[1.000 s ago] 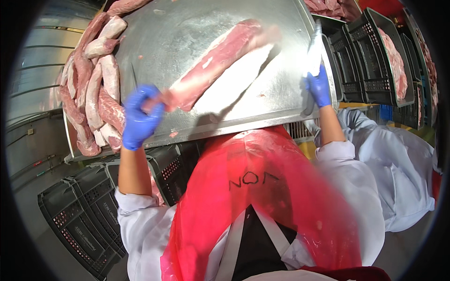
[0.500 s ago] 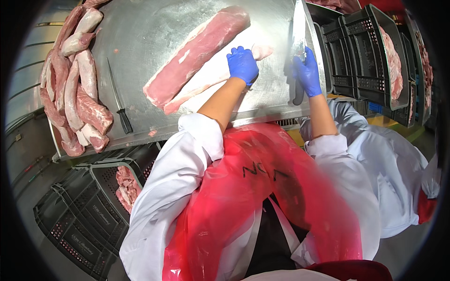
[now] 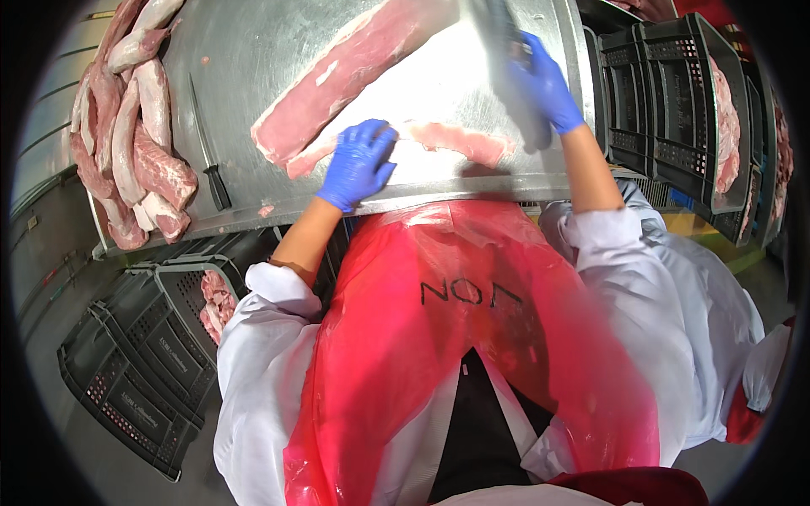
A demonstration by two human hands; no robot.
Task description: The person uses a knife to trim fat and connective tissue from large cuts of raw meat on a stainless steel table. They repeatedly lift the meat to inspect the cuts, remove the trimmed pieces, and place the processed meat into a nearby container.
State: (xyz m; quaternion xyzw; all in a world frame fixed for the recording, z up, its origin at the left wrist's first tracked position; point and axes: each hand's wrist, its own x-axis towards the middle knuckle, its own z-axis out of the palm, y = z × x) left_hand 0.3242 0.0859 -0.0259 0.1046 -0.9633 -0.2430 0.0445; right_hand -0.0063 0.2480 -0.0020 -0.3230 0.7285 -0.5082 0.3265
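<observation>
One view, head: the left hand [image 3: 359,164] lies spread over the pale meat strip [image 3: 468,142], near side of the metal table [image 3: 228,84], with no closed grip visible; pressure cannot be told. The right hand [image 3: 547,84], at right, is closed around a knife [image 3: 499,32], blurred. The large loin [image 3: 354,72] lies beyond the strip. Hazard: slick meat shifting under the blade could deflect it toward the left hand. Secondary hazard: careless leftward reach could strike the slim knife [image 3: 217,187].
</observation>
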